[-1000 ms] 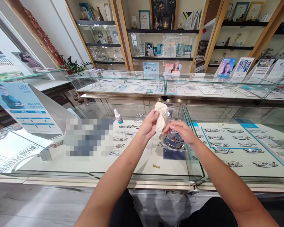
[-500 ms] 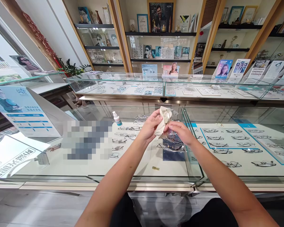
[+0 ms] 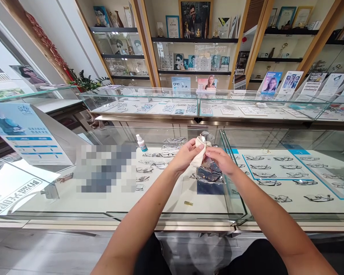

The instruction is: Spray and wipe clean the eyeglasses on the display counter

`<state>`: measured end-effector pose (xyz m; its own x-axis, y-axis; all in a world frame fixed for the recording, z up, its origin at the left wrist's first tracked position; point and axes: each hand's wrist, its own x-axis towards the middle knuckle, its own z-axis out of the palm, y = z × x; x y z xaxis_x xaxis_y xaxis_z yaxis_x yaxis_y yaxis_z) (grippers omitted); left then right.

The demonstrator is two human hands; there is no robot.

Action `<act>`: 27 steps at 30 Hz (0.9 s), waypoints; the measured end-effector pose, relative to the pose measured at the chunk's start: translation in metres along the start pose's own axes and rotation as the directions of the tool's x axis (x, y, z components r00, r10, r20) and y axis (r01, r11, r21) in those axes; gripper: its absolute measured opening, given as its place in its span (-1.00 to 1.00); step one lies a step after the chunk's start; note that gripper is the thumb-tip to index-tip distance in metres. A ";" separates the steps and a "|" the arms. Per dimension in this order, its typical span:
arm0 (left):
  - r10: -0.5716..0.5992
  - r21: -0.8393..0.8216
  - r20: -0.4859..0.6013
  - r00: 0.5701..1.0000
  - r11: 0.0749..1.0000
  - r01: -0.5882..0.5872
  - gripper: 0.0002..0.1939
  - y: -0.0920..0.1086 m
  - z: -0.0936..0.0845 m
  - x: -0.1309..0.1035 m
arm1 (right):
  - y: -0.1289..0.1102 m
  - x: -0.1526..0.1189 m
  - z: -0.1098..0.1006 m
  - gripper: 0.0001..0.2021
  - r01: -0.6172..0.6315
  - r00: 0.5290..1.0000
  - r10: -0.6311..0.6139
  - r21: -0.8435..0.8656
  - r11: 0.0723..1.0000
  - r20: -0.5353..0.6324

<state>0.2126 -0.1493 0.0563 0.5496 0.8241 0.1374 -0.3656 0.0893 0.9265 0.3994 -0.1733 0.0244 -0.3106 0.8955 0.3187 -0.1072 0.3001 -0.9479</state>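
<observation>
Glass-topped desk (image 3: pixel 74 200) bears a spray bottle (image 3: pixel 141 143). Right of the spray bottle, the left hand (image 3: pixel 186 154) is clamped on a cream cloth (image 3: pixel 198 157) around one lens of wire-rimmed eyeglasses (image 3: pixel 208 136); the right hand (image 3: pixel 220 160) pinches the frame. Risks: uneven thumb pressure bending the rim; loose fingertips dropping it onto glass.

Pale cloth folded around part of your eyeglasses
Your cream cloth (image 3: pixel 198 157) is bunched and creased, its lower end hanging down; your thin-rimmed eyeglasses (image 3: pixel 208 136), partly hidden by it, are raised above the glass counter (image 3: pixel 172 194) between your left hand (image 3: pixel 187 154) and right hand (image 3: pixel 221 160).
</observation>
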 end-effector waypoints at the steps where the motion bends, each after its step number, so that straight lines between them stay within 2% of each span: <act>1: -0.007 -0.008 0.013 1.000 1.000 0.007 -0.39 -0.001 0.001 0.000 | 0.001 0.000 0.000 -0.67 -0.005 1.000 0.005 0.003 1.000 -0.005; 7: 0.037 -0.047 -0.003 0.999 0.998 -0.037 -0.44 -0.004 0.006 -0.003 | 0.001 0.000 0.004 -0.67 -0.051 0.997 0.055 0.080 0.996 -0.045; 11: 0.079 -0.011 -0.011 0.997 0.997 -0.079 -0.46 0.001 0.004 -0.004 | -0.002 -0.001 0.006 -0.68 -0.101 0.995 0.102 0.153 0.983 -0.002; 15: 0.120 0.072 -0.033 0.992 0.990 -0.118 -0.55 0.004 -0.001 -0.004 | 0.001 -0.001 0.004 -0.65 -0.111 0.994 0.107 0.116 0.987 0.038; 18: 0.164 0.104 -0.081 0.983 0.982 -0.155 -0.50 0.003 0.000 -0.004 | 0.003 -0.001 0.003 -0.64 -0.121 0.991 0.116 0.080 0.989 0.060; 20: 0.187 0.130 -0.092 0.978 0.976 -0.174 -0.46 0.001 0.002 -0.005 | 0.001 -0.002 0.004 -0.64 -0.114 0.988 0.108 0.052 0.992 0.115; 24: 0.156 0.167 -0.007 0.988 0.974 -0.152 -0.43 0.000 0.001 -0.007 | -0.008 -0.002 0.005 -0.61 -0.090 0.972 0.084 0.017 0.996 0.219; 27: 0.117 0.205 0.121 0.986 0.969 -0.140 -0.42 0.006 -0.010 -0.005 | -0.013 -0.001 0.003 -0.67 -0.114 0.986 0.113 0.000 0.994 0.125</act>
<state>0.1997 -0.1472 0.0577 0.5897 0.7551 0.2865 -0.2771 -0.1441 0.9500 0.3987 -0.1791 0.0364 -0.4365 0.8754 0.2077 -0.0715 0.1964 -0.9779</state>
